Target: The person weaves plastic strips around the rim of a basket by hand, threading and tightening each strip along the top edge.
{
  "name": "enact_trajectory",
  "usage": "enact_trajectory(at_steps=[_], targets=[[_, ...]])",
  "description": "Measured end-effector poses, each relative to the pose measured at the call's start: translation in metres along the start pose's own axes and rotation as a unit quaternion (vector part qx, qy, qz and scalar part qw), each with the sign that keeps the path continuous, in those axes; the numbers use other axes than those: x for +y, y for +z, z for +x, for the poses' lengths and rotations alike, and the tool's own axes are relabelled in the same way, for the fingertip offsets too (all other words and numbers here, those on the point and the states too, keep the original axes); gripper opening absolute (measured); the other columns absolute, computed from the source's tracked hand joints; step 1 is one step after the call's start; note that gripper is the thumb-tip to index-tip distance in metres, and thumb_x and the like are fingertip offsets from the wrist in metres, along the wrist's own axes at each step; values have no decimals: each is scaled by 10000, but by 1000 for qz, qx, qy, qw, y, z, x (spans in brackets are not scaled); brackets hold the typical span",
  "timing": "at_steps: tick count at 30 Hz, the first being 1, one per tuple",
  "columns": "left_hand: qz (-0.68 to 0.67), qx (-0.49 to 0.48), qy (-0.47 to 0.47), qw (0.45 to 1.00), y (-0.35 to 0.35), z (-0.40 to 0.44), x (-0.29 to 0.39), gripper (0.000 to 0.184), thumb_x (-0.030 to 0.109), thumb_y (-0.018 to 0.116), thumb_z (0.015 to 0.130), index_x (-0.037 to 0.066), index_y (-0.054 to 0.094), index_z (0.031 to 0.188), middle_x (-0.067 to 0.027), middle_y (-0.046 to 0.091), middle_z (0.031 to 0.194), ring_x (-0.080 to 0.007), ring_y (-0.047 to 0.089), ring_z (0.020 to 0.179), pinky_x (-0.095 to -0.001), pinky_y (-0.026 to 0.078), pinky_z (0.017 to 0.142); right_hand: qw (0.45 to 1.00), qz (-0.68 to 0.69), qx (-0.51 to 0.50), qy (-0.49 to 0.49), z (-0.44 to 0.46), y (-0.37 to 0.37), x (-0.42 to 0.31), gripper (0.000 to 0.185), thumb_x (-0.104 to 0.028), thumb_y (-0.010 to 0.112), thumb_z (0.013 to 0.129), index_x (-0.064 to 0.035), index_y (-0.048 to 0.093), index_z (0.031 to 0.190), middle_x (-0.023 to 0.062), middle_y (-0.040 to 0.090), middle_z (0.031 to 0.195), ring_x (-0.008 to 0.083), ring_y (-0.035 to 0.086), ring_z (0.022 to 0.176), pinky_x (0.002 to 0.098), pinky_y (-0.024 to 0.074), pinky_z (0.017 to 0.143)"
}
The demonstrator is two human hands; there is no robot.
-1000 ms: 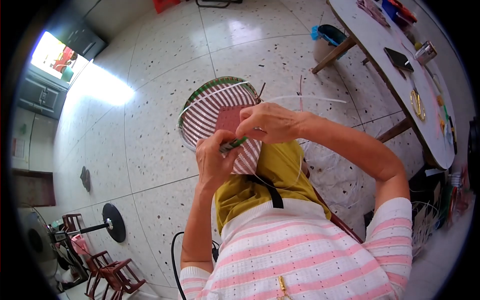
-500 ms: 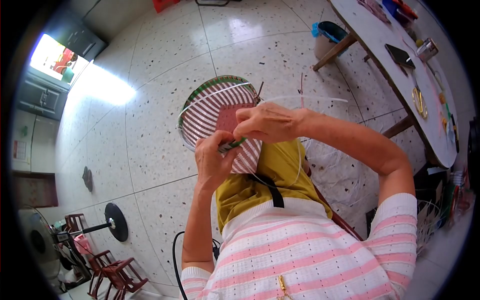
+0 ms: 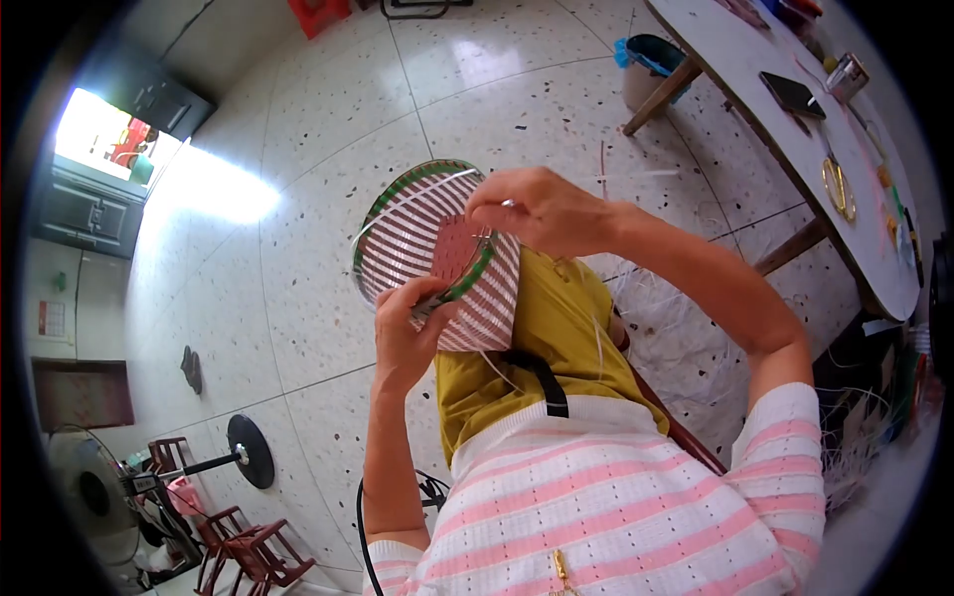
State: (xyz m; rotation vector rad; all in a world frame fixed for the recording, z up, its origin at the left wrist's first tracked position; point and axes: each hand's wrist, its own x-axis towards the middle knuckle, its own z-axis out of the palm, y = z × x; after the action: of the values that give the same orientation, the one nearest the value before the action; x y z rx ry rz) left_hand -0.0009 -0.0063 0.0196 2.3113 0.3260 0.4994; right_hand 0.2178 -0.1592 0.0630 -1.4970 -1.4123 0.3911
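Observation:
A woven basket (image 3: pixel 412 233) with red-brown and white stripes and a green rim leans on the lap, its mouth facing up. My left hand (image 3: pixel 405 328) pinches the green rim at the near side, thumb and fingers on either side of it. Above the basket's right part is my right hand (image 3: pixel 532 211), its fingers closed in a pinch; what they hold is too small to make out. A white strip (image 3: pixel 415 207) crosses the basket's mouth. Another pale strip (image 3: pixel 636 175) sticks out to the right beyond my right hand.
At the right, a long table (image 3: pixel 795 149) bears a phone (image 3: pixel 792 94), gold-handled scissors (image 3: pixel 839 189) and a can (image 3: pixel 847 77). A lined bin (image 3: pixel 651 70) stands beside its leg. White scraps (image 3: pixel 686 338) lie on the floor. Small chairs (image 3: pixel 260 551) and a fan (image 3: pixel 91 492) are lower left.
My right hand has moved up and away from the rim, uncovering its green edge. My left hand has shifted slightly down and left, still on the rim.

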Motion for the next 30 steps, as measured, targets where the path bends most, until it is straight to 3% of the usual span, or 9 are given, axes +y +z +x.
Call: enact_trajectory(at_steps=[1,5,7,9,12,14,15,21,30], targets=[[1,-1,0,1000,-1,-1,-1,264,131,821,790,75,716,1026,-32,734,925,-215,616,857,-336,427,868,999,0,12,36,-5,-7,-9,195,-115,595,955,59,678,986,162,685,866,244,628,774,359,504,737],[23,4,34,999,-2,-3,-9,243,150,804,833,73,728,1050,-24,733,899,-198,608,850,-340,426,873,987,80,46,133,-38,2,-6,214,-152,599,961,41,692,960,144,665,801,181,596,735,342,498,704],[36,-3,50,998,2,-3,-8,234,162,800,842,73,730,1047,-26,732,890,-192,607,846,-339,418,876,973,141,-17,183,-57,21,-3,251,-210,624,958,29,697,941,122,643,740,144,575,702,345,491,659],[65,10,77,995,5,0,-2,207,134,781,829,49,713,1005,-46,734,903,-210,642,803,-346,391,873,965,80,-84,237,-68,44,-18,256,-252,651,962,-5,717,954,68,677,795,117,592,740,295,489,686],[67,15,77,995,8,2,3,200,124,779,827,54,714,1002,-45,732,890,-208,639,786,-344,380,874,969,124,-42,208,-80,97,-1,266,-252,665,957,8,711,925,55,659,763,92,566,729,287,482,668],[68,21,87,994,12,0,1,199,119,778,825,54,714,1002,-44,731,884,-206,638,781,-343,377,866,950,218,29,220,-79,117,3,309,-256,674,931,39,701,843,129,655,688,135,549,629,340,478,609],[67,25,95,993,11,-1,0,199,113,777,822,53,713,1001,-43,729,879,-204,636,776,-342,374,858,948,236,33,212,-78,123,7,279,-227,658,937,36,699,852,72,634,667,105,522,624,314,458,589],[67,37,88,993,12,-2,-2,182,113,774,819,41,701,969,-54,727,886,-219,638,797,-355,372,848,905,358,25,227,-84,130,12,261,-160,624,946,-4,634,737,-66,538,664,27,443,621,251,371,528],[86,41,63,993,17,-5,1,145,83,770,819,40,716,946,-56,717,823,-218,633,783,-360,387,884,848,468,-17,249,-87,105,-5,318,-209,628,997,-78,564,715,-68,468,646,13,377,533,217,277,464]])
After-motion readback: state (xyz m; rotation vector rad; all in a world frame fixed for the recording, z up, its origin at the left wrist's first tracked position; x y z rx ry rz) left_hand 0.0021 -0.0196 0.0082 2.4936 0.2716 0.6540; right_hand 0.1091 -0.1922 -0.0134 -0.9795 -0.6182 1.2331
